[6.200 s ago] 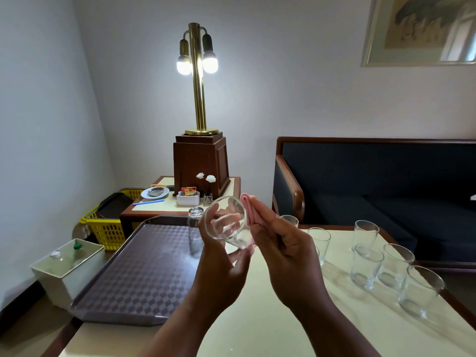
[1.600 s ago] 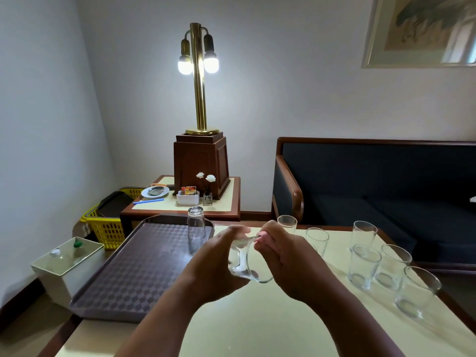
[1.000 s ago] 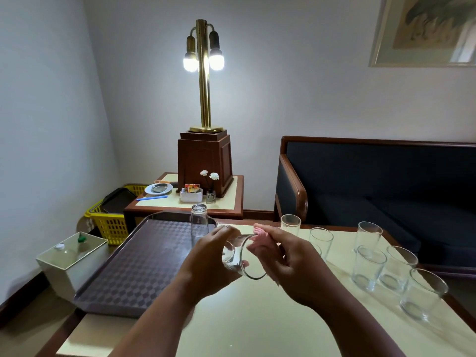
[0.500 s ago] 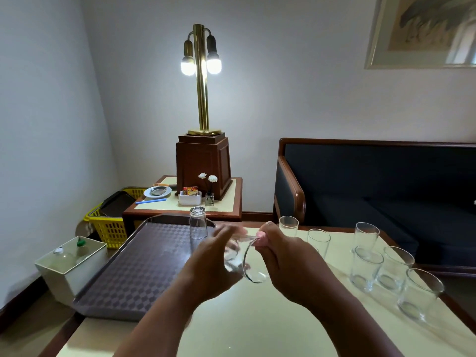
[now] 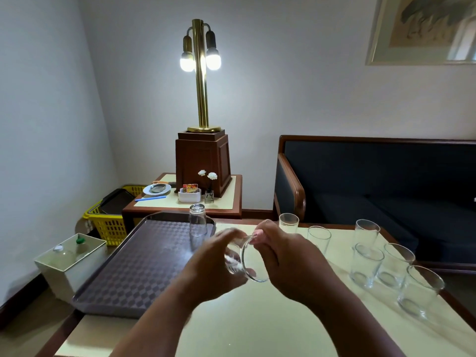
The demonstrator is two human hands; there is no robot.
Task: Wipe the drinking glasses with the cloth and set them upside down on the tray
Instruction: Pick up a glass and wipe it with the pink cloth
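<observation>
My left hand (image 5: pixel 213 266) grips a clear drinking glass (image 5: pixel 240 261) on its side above the cream table (image 5: pixel 257 325), mouth toward the right. My right hand (image 5: pixel 286 258) holds a pink cloth (image 5: pixel 258 234) at the glass's rim; only a small bit of cloth shows past the fingers. One glass (image 5: pixel 197 220) stands upside down at the far edge of the brown tray (image 5: pixel 139 266). Several upright glasses stand on the table's right side, the nearest one (image 5: pixel 418 291) by the right edge.
The tray overhangs the table's left edge. Behind it stands a side table (image 5: pixel 226 202) with a lit brass lamp (image 5: pixel 201 73), a plate and a small vase. A yellow basket (image 5: pixel 110 222) and a white box (image 5: pixel 69 258) sit on the floor at left. A dark sofa (image 5: pixel 386 189) stands at right.
The glass came down from chest height to just above the table and turned mouth to the right. Both hands keep holding it, the cloth shifting slightly round the rim.
</observation>
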